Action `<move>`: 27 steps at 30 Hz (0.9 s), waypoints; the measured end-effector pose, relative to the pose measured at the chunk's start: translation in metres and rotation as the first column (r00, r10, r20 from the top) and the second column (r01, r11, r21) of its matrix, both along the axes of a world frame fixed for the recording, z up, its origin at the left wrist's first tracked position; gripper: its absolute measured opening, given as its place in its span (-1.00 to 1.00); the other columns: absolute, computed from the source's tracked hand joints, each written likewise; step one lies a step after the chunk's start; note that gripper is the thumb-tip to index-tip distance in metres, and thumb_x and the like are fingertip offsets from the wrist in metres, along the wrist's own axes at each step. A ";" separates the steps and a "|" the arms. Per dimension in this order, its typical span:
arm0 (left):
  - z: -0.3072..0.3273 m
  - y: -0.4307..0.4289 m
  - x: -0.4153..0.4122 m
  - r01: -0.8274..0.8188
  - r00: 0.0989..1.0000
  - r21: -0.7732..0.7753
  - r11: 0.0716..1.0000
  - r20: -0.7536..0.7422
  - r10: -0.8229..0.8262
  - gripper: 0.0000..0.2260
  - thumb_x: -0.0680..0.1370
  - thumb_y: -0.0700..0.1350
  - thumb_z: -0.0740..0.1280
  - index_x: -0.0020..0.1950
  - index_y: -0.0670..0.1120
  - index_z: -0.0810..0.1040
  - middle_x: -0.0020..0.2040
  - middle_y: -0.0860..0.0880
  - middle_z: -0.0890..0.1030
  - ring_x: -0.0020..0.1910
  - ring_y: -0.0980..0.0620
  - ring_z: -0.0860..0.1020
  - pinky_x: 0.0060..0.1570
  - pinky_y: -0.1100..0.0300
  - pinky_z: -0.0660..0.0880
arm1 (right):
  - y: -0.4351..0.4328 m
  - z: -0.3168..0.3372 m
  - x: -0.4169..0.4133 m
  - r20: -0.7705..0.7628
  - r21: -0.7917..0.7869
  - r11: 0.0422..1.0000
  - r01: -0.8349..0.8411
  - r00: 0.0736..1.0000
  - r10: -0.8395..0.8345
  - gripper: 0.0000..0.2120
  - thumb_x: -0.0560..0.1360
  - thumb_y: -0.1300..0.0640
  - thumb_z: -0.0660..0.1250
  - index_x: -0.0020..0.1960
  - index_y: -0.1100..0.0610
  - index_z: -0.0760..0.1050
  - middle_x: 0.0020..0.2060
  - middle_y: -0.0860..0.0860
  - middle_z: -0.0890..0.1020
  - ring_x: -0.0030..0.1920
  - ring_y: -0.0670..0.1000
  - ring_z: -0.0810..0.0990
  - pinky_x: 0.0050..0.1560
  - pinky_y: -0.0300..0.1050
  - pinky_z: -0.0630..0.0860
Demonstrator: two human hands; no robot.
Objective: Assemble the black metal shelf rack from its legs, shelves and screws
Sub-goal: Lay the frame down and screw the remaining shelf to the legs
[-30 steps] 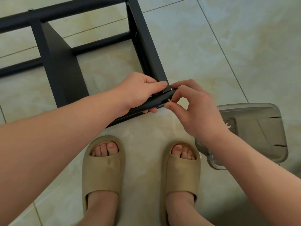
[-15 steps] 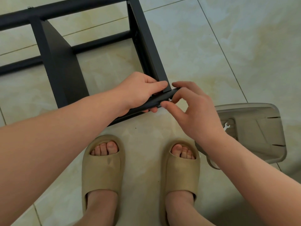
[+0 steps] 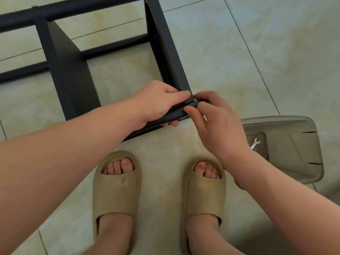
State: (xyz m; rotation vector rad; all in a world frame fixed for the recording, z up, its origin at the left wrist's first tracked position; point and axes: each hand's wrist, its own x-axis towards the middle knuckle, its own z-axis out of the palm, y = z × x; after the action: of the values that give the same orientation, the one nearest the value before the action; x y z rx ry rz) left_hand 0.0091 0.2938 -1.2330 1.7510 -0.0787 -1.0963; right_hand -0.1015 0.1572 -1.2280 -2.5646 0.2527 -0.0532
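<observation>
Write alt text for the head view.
Seen from above, a person's left hand grips the near bar of a black rack frame on a tiled floor, while the right hand pinches the bar's corner end. A small wrench lies on a grey tray beside the person's sandals.

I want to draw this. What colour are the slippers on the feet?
The slippers are plain sandy tan, seen best in the head view.
</observation>
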 end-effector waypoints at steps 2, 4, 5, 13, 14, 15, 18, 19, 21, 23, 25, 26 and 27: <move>0.000 0.000 0.000 0.012 1.000 -0.005 1.000 -0.005 -0.012 -0.71 0.60 0.07 0.35 -0.07 -0.13 0.70 -0.26 -0.11 0.71 -0.36 -0.04 0.67 -0.41 0.20 0.54 | -0.003 0.005 0.000 -0.030 0.073 0.997 -0.002 1.000 0.004 -0.66 0.57 -0.04 0.39 -0.17 0.23 0.51 0.19 0.05 0.61 0.15 0.12 0.59 0.00 -0.08 0.46; 0.000 0.000 -0.001 0.015 1.000 -0.006 1.000 -0.005 -0.015 -0.72 0.61 0.07 0.35 -0.08 -0.11 0.69 -0.25 -0.10 0.72 -0.35 -0.04 0.68 -0.40 0.20 0.55 | -0.008 0.010 -0.001 -0.033 0.119 0.993 -0.026 0.999 0.030 -0.72 0.53 0.01 0.46 -0.06 0.19 0.47 0.14 0.05 0.63 0.16 0.10 0.60 0.06 0.01 0.51; 0.000 0.000 0.000 0.009 1.000 -0.003 1.000 -0.006 -0.009 -0.73 0.60 0.07 0.35 -0.08 -0.11 0.69 -0.24 -0.09 0.72 -0.35 -0.04 0.69 -0.40 0.19 0.56 | -0.010 0.011 -0.002 -0.029 0.124 0.991 -0.045 0.998 0.049 -0.76 0.52 0.07 0.47 -0.02 0.19 0.46 0.11 0.06 0.64 0.14 0.13 0.61 0.05 0.05 0.53; 0.001 0.001 0.000 -0.012 1.000 -0.013 1.000 -0.017 0.012 -0.75 0.59 0.07 0.38 -0.16 -0.05 0.70 -0.26 -0.11 0.71 -0.35 -0.06 0.69 -0.42 0.20 0.57 | -0.002 0.002 -0.001 0.035 -0.021 0.999 -0.035 0.999 0.035 -0.76 0.63 0.13 0.33 -0.16 0.25 0.50 0.12 0.10 0.64 0.10 0.22 0.59 -0.07 -0.08 0.43; 0.001 0.001 -0.001 -0.012 1.000 -0.012 1.000 -0.015 0.012 -0.75 0.59 0.07 0.38 -0.15 -0.06 0.70 -0.27 -0.11 0.71 -0.35 -0.06 0.69 -0.42 0.20 0.56 | -0.002 0.001 -0.001 0.024 -0.016 0.999 -0.034 0.999 0.034 -0.73 0.64 0.12 0.32 -0.15 0.27 0.52 0.13 0.11 0.63 0.10 0.22 0.59 -0.06 -0.05 0.46; 0.002 0.001 -0.001 -0.011 1.000 -0.012 1.000 -0.015 0.011 -0.75 0.58 0.07 0.38 -0.14 -0.07 0.70 -0.27 -0.11 0.71 -0.35 -0.06 0.69 -0.42 0.20 0.56 | -0.002 0.001 -0.001 0.008 -0.003 0.999 -0.036 0.999 0.036 -0.72 0.64 0.10 0.31 -0.15 0.29 0.54 0.16 0.11 0.62 0.13 0.21 0.58 -0.02 -0.04 0.48; 0.002 0.002 -0.002 0.000 1.000 -0.017 1.000 -0.018 0.000 -0.74 0.59 0.08 0.38 -0.16 -0.06 0.71 -0.25 -0.11 0.72 -0.35 -0.05 0.69 -0.42 0.20 0.56 | -0.006 0.005 -0.004 -0.042 0.085 0.996 -0.035 0.998 0.038 -0.72 0.59 0.04 0.39 -0.11 0.26 0.50 0.24 0.08 0.60 0.33 0.14 0.53 0.24 -0.08 0.44; 0.002 0.002 -0.002 0.003 1.000 -0.020 1.000 -0.018 -0.004 -0.73 0.59 0.07 0.38 -0.19 -0.04 0.71 -0.26 -0.11 0.72 -0.35 -0.06 0.69 -0.42 0.20 0.56 | -0.006 0.007 -0.005 -0.042 0.120 0.992 -0.033 0.998 0.039 -0.75 0.56 0.06 0.43 -0.07 0.24 0.48 0.24 0.08 0.61 0.37 0.10 0.50 0.33 -0.09 0.41; 0.002 0.002 -0.001 -0.004 1.000 -0.022 1.000 -0.015 0.004 -0.72 0.59 0.07 0.38 -0.26 -0.01 0.71 -0.26 -0.10 0.72 -0.34 -0.07 0.70 -0.41 0.18 0.58 | -0.008 0.009 -0.006 -0.001 0.144 0.988 -0.055 0.998 0.056 -0.82 0.54 0.19 0.45 -0.01 0.25 0.47 0.18 0.12 0.63 0.37 0.03 0.48 0.40 -0.10 0.35; 0.002 0.003 -0.001 -0.009 1.000 -0.020 1.000 -0.015 0.009 -0.73 0.58 0.07 0.39 -0.24 -0.01 0.71 -0.24 -0.12 0.72 -0.33 -0.08 0.70 -0.39 0.16 0.59 | -0.008 0.006 -0.007 0.064 0.090 0.993 -0.081 0.995 0.075 -0.88 0.54 0.29 0.43 -0.06 0.29 0.49 0.12 0.17 0.66 0.35 -0.02 0.40 0.37 -0.15 0.32; 0.002 0.002 -0.001 -0.013 1.000 -0.022 1.000 -0.021 0.012 -0.75 0.57 0.07 0.40 -0.21 -0.03 0.71 -0.22 -0.13 0.72 -0.33 -0.08 0.70 -0.39 0.17 0.58 | -0.005 0.004 -0.005 0.081 0.048 0.996 -0.072 0.994 0.068 -0.85 0.58 0.25 0.39 -0.12 0.28 0.49 0.10 0.16 0.66 0.24 0.05 0.50 0.23 -0.12 0.41; 0.002 0.002 -0.001 -0.018 1.000 -0.023 1.000 -0.025 0.018 -0.75 0.57 0.07 0.40 -0.22 -0.03 0.71 -0.24 -0.12 0.72 -0.34 -0.08 0.70 -0.40 0.17 0.57 | -0.003 0.003 -0.003 0.077 0.029 0.998 -0.062 0.995 0.059 -0.82 0.60 0.21 0.36 -0.14 0.27 0.49 0.09 0.13 0.66 0.17 0.13 0.56 0.11 -0.11 0.43; 0.002 0.002 -0.001 -0.024 0.999 -0.023 0.999 -0.029 0.024 -0.75 0.57 0.07 0.41 -0.23 -0.03 0.71 -0.27 -0.11 0.71 -0.34 -0.08 0.69 -0.41 0.18 0.57 | -0.003 0.002 -0.001 0.074 0.007 0.999 -0.052 0.996 0.051 -0.80 0.62 0.19 0.34 -0.15 0.25 0.50 0.09 0.11 0.65 0.10 0.18 0.58 0.00 -0.10 0.44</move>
State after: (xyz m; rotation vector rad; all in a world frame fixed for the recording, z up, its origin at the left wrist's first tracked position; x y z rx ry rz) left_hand 0.0080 0.2958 -1.2311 1.7105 -0.0523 -1.0987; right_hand -0.1028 0.1545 -1.2258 -2.5533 0.1581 -0.1274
